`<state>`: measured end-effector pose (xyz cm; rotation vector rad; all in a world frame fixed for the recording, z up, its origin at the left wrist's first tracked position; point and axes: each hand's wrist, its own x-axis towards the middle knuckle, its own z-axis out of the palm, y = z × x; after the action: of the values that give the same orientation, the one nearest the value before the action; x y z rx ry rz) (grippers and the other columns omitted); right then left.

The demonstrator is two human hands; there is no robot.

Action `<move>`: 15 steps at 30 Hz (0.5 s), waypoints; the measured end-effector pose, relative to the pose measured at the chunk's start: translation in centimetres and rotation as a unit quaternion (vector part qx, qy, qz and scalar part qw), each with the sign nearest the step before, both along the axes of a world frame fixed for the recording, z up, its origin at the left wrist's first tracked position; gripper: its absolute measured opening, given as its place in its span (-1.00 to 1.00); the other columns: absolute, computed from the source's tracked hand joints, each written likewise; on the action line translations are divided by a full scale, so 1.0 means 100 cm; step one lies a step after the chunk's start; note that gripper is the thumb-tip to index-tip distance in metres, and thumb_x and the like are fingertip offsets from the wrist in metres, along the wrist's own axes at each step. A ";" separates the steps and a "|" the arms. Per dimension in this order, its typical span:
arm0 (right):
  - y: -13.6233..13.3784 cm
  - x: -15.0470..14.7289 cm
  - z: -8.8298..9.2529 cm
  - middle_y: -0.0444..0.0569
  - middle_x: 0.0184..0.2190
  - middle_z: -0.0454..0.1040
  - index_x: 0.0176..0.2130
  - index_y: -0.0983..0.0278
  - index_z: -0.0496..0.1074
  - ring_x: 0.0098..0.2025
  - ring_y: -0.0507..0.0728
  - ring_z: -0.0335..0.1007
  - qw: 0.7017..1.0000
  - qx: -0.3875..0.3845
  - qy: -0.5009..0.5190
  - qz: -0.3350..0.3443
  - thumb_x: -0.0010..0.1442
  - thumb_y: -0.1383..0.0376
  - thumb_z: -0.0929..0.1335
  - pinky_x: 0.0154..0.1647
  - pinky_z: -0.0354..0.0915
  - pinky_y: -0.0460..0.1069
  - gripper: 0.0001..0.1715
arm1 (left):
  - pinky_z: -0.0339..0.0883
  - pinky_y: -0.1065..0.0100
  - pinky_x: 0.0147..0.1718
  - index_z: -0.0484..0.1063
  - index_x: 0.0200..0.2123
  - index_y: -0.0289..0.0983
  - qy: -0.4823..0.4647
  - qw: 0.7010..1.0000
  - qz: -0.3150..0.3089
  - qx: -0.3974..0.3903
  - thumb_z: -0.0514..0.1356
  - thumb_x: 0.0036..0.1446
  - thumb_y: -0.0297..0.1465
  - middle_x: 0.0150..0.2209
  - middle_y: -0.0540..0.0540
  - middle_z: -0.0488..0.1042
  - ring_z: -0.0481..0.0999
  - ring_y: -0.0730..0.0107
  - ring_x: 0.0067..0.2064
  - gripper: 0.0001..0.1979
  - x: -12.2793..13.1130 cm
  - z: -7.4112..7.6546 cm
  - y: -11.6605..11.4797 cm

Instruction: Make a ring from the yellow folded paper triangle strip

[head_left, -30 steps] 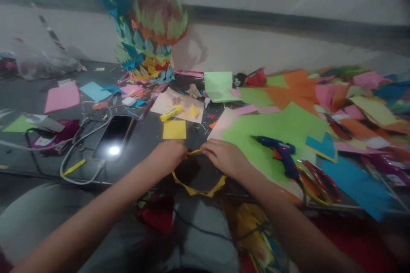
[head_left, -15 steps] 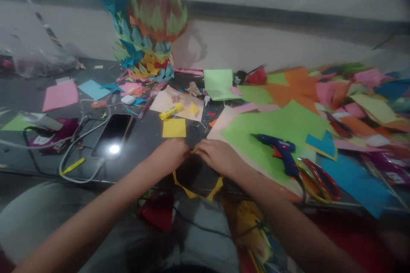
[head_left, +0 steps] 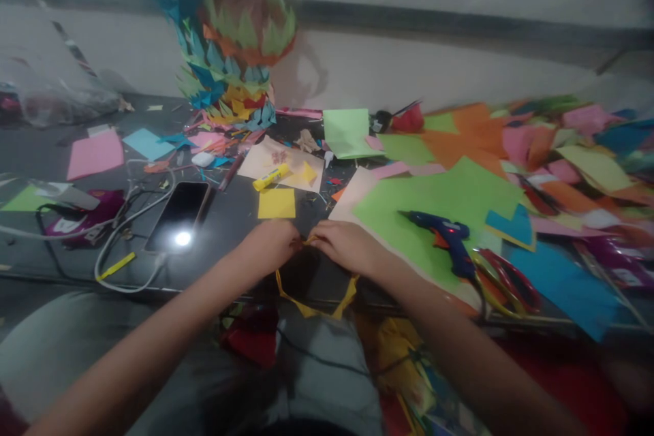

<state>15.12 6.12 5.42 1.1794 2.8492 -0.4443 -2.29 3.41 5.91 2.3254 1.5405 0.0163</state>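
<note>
My left hand (head_left: 268,245) and my right hand (head_left: 343,245) meet at the front edge of the dark table (head_left: 235,214), both pinched on a thin yellow paper strip (head_left: 314,306) that loops down below them over the table edge. The fingertips almost touch at the top of the loop. A yellow paper square (head_left: 276,204) lies just beyond my hands. A yellow glue stick (head_left: 272,178) rests on a beige sheet behind it.
A blue glue gun (head_left: 445,238) and red-yellow scissors (head_left: 503,276) lie on green paper to the right. Piles of coloured sheets (head_left: 536,163) cover the right side. A phone (head_left: 180,216) with white cables lies left. A tall spiky paper sculpture (head_left: 229,48) stands at the back.
My hands have drawn closer together, so the gap of strip between them has closed and the hanging loop has narrowed. The view has shifted slightly.
</note>
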 end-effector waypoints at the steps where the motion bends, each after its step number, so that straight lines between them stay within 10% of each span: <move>1: 0.000 0.000 0.001 -0.04 -0.24 0.49 -0.23 0.26 0.44 -0.20 0.09 0.39 1.000 -0.003 -0.002 0.001 0.23 0.33 0.25 -0.25 0.20 -0.06 -0.82 | 0.25 0.39 -0.39 0.53 -0.40 -0.29 -0.003 1.000 -0.002 0.000 0.06 0.12 -0.45 -0.37 -0.18 0.54 0.51 0.30 -0.33 -0.77 -0.001 -0.001 0.000; 10: -0.001 0.000 -0.002 0.04 -0.20 0.45 -0.16 0.29 0.44 -0.17 0.14 0.37 0.998 0.049 0.030 0.020 0.20 0.34 0.28 -0.18 0.23 0.00 -0.79 | 0.20 0.36 -0.45 0.52 -0.44 -0.27 -0.016 0.999 0.036 0.012 0.06 0.11 -0.39 -0.41 -0.18 0.55 0.51 0.26 -0.38 -0.76 0.000 -0.009 -0.001; 15: -0.029 -0.001 0.016 0.06 -0.26 0.46 -0.18 0.32 0.45 -0.19 0.15 0.37 0.960 0.136 0.217 -0.113 0.23 0.29 0.24 -0.16 0.27 0.04 -0.75 | 0.19 0.37 -0.44 0.54 -0.35 -0.27 -0.089 0.985 0.144 0.040 0.10 0.10 -0.36 -0.38 -0.17 0.56 0.51 0.26 -0.36 -0.78 0.001 -0.002 -0.005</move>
<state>15.01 3.24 6.98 1.6517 3.2383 -0.3628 -2.16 2.95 5.69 2.0735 1.7950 0.3553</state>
